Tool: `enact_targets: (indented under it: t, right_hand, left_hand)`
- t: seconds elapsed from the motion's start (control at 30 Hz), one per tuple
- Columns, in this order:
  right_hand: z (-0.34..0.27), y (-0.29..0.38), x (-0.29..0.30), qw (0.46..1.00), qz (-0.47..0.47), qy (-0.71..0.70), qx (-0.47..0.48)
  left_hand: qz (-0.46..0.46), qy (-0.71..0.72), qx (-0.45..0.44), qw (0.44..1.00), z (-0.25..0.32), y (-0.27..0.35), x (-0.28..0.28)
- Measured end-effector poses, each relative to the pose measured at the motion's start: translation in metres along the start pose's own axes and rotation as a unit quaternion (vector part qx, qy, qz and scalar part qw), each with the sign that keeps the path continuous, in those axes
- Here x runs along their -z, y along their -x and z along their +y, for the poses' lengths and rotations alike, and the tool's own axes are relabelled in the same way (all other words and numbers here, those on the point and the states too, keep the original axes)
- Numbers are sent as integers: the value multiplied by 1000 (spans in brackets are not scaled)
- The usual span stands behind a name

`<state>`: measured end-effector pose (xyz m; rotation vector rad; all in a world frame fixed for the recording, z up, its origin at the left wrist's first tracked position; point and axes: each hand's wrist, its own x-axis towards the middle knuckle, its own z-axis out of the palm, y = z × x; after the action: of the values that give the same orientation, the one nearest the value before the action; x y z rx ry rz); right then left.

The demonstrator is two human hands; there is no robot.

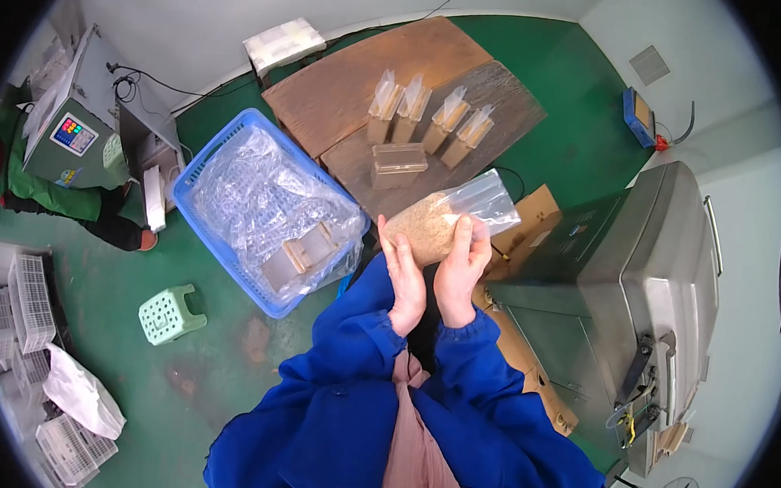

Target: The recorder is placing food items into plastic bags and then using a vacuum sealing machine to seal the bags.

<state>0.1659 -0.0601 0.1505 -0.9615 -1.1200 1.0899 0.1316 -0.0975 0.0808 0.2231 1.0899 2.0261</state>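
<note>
Between my two hands is a clear plastic bag of tan granules [424,229], its unfilled end pointing to the upper right. My left hand [403,278] supports the bag's lower left side. My right hand [461,267] grips it near the top of the granules. Beyond the bag, on a wooden table [373,64], stand several rectangular clear containers [407,109] with filled bags in them, the bags' tops sticking up. Nearer me on the same table is a closed rectangular container [398,167]. A blue plastic basket [196,224] at the left, lined with clear film [248,170], holds empty-looking clear containers [300,256].
A large stainless steel machine [655,258] stands at the right, with cardboard boxes [531,218] beside it. At the left are a green plastic stool [165,315], stacked white crates [33,305] and a machine with a keypad [71,134], a person [55,193] partly visible behind it.
</note>
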Motion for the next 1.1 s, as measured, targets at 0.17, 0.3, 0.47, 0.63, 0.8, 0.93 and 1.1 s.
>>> enact_targets:
  t: [0.17,0.3,0.47,0.63,0.8,0.93,1.1]
  right_hand:
    - [15,-9,6,999,29,-7,-27]
    - [21,16,-14,998,-43,34,-17]
    - [27,14,-23,990,-63,117,46]
    - [50,-17,-9,992,-40,109,53]
    - [40,-59,23,997,-29,62,24]
    - [38,-90,46,992,-46,103,50]
    - [41,-106,37,991,-101,83,13]
  left_hand:
    - [13,-99,-38,994,-1,8,-13]
    - [35,153,151,976,5,9,10]
    - [-17,262,251,932,26,24,12]
    - [-172,43,276,945,30,34,29]
    - [-40,-254,-24,966,-6,-58,97]
    - [-92,-356,-133,921,18,-148,67]
    - [-221,-474,-162,837,8,-216,69]
